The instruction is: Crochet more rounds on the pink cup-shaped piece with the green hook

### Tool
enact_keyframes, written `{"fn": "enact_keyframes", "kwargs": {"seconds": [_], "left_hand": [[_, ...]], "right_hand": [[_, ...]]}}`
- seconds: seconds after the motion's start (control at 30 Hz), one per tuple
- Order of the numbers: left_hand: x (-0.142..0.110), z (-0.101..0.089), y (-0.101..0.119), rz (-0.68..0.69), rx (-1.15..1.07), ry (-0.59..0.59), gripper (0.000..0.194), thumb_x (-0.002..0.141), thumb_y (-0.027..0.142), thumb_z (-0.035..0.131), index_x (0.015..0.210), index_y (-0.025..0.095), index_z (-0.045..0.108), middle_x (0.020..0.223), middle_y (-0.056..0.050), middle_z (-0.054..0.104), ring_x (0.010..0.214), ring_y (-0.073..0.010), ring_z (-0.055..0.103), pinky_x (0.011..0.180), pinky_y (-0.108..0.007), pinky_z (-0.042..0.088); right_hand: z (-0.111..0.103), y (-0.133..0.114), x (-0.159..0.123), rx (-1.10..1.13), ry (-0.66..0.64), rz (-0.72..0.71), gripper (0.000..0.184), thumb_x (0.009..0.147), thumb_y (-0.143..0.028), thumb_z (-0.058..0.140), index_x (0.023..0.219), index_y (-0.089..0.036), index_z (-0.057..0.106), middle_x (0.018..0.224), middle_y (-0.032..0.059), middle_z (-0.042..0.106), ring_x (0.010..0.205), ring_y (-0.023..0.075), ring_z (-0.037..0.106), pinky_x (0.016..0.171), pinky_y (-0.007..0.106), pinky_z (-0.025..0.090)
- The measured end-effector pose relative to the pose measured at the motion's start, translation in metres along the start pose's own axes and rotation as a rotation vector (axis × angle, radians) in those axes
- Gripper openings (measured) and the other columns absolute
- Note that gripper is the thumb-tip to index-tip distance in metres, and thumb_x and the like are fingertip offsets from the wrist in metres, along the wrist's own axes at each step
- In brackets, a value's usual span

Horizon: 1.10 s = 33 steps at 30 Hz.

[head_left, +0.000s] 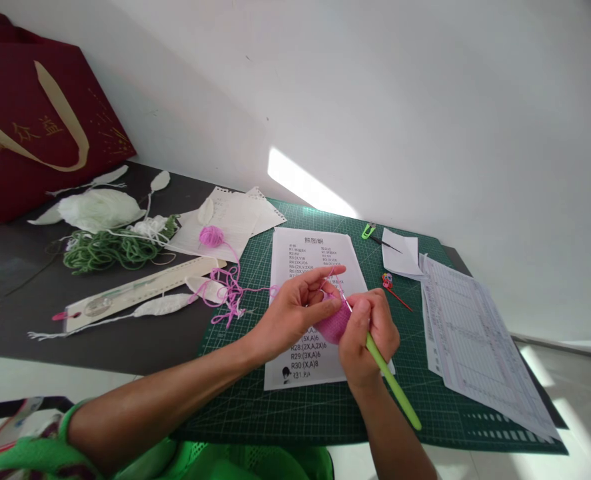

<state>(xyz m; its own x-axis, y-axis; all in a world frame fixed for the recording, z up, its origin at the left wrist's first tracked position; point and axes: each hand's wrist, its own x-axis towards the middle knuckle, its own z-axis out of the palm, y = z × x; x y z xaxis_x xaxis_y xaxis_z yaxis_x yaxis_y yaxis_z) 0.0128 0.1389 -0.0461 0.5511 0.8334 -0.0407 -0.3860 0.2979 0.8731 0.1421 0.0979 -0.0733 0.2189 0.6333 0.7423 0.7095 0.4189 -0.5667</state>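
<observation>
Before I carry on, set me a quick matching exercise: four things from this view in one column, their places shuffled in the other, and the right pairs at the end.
Things
1. Red bag
2. Crochet hook
3. Pink yarn ball
4. Pink crocheted piece

Places
A. Gripped in the right hand
B. On the loose white papers
C. Held by the left hand, over the printed sheet
D. At the far left of the view

Right pairs
1-D
2-A
3-B
4-C
</observation>
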Motion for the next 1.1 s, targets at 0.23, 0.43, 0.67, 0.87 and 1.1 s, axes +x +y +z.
{"fn": "enact_keyframes", "kwargs": {"seconds": [0.23, 0.43, 0.67, 0.87, 1.1], "left_hand": [[-0.0007, 0.0002, -0.0018, 0.074, 0.128, 0.031, 0.053, 0.084, 0.027, 0.069, 0.134, 0.015, 0.055, 0.082, -0.001, 0.06, 0.064, -0.0091, 0.049, 0.058, -0.024, 0.041], [-0.002, 0.0012, -0.004, 0.134, 0.227, 0.047, 0.052, 0.085, 0.028, 0.069, 0.134, 0.017, 0.055, 0.083, -0.001, 0.061, 0.063, -0.0085, 0.044, 0.057, -0.024, 0.038], [0.0007, 0.0011, -0.0004, 0.023, 0.065, 0.029, 0.055, 0.082, 0.027, 0.072, 0.134, 0.018, 0.056, 0.085, -0.001, 0.06, 0.069, -0.0107, 0.05, 0.061, -0.025, 0.039], [0.001, -0.0002, 0.0028, -0.027, -0.034, -0.015, 0.05, 0.079, 0.023, 0.074, 0.127, 0.018, 0.062, 0.082, 0.001, 0.059, 0.072, -0.01, 0.051, 0.064, -0.024, 0.038], [0.0023, -0.0041, 0.003, -0.059, -0.068, -0.048, 0.048, 0.078, 0.018, 0.073, 0.125, 0.02, 0.065, 0.087, -0.001, 0.062, 0.076, -0.0106, 0.053, 0.066, -0.023, 0.038]], "right_hand": [[0.0021, -0.0003, 0.0027, -0.058, -0.043, 0.014, 0.018, 0.094, -0.014, 0.046, 0.079, -0.019, 0.052, 0.073, -0.0014, 0.054, 0.07, 0.0114, 0.052, 0.066, 0.025, 0.043], [0.0011, -0.0023, 0.0029, -0.029, -0.024, 0.073, 0.023, 0.096, -0.019, 0.043, 0.075, -0.019, 0.052, 0.07, -0.0015, 0.053, 0.067, 0.0116, 0.052, 0.063, 0.025, 0.043], [0.0004, -0.004, 0.0012, 0.027, 0.016, 0.141, 0.026, 0.097, -0.022, 0.042, 0.073, -0.019, 0.052, 0.069, -0.0015, 0.053, 0.065, 0.011, 0.053, 0.062, 0.025, 0.043], [-0.0003, -0.0022, 0.0018, 0.087, -0.004, 0.165, 0.026, 0.097, -0.023, 0.043, 0.074, -0.019, 0.054, 0.069, -0.0024, 0.051, 0.063, 0.0098, 0.051, 0.06, 0.024, 0.041], [-0.0038, -0.0002, 0.0087, 0.252, -0.033, 0.286, 0.035, 0.097, -0.032, 0.046, 0.066, -0.018, 0.054, 0.061, -0.0046, 0.048, 0.056, 0.0084, 0.044, 0.054, 0.024, 0.035]]}}
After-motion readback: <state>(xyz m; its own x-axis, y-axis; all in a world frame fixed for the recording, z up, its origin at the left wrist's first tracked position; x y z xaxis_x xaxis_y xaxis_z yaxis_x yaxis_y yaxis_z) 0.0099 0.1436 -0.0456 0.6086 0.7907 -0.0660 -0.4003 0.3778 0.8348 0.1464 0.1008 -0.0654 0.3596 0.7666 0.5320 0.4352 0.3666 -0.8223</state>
